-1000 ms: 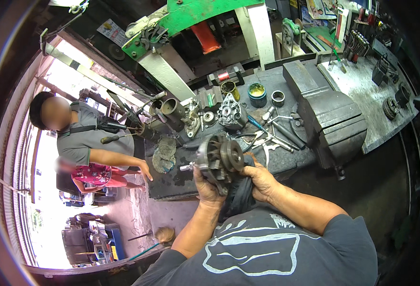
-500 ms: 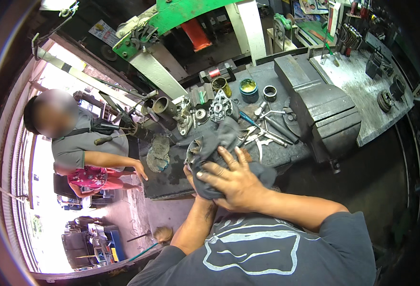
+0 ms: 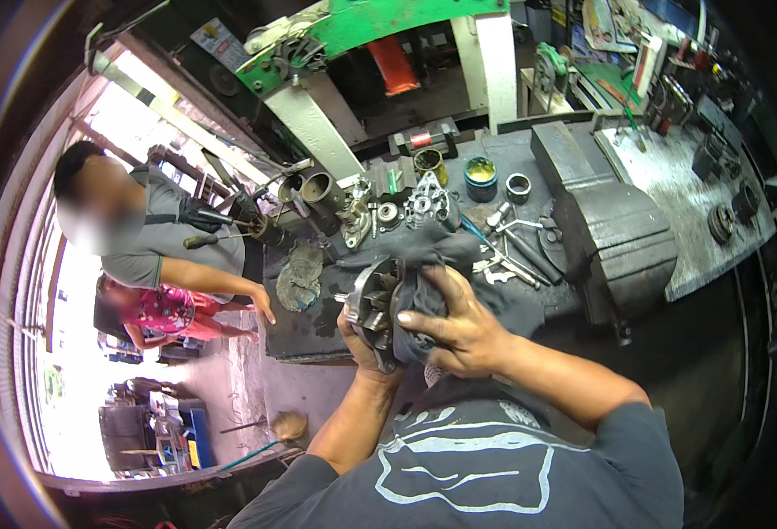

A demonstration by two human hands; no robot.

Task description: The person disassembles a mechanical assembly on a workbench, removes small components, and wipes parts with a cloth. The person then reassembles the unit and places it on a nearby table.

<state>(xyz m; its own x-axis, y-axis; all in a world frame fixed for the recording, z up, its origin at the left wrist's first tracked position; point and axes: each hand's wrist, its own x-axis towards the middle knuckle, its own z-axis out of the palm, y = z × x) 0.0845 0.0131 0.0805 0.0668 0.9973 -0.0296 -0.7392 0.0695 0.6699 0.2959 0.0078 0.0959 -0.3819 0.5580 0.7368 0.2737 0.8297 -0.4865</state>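
Observation:
Over the front edge of the dark workbench, my left hand [image 3: 366, 350] grips a round, open metal housing [image 3: 372, 301] from below, its fingers partly hidden. Against the housing's right side, my right hand [image 3: 466, 328] clutches a dark grey cloth [image 3: 422, 295], part of which is blurred. Just beyond the cloth stands another grey metal housing [image 3: 427, 204] with openings in its face. To the right lie metal hand tools [image 3: 522, 251], and a blue-handled tool [image 3: 473, 227] shows partly behind the cloth.
A large bench vise [image 3: 622, 234] stands to the right. Open cans, including one of yellowish paste [image 3: 481, 175], stand at the back. A dirty rag [image 3: 300, 278] lies left. A co-worker's hand [image 3: 263, 304] rests near the bench's left edge; a person in pink [image 3: 164, 310] is behind.
The cloth has moved right off the housing, exposing its inside. My right hand has shifted right with the cloth, and my left hand now shows more. The whole view has shifted slightly.

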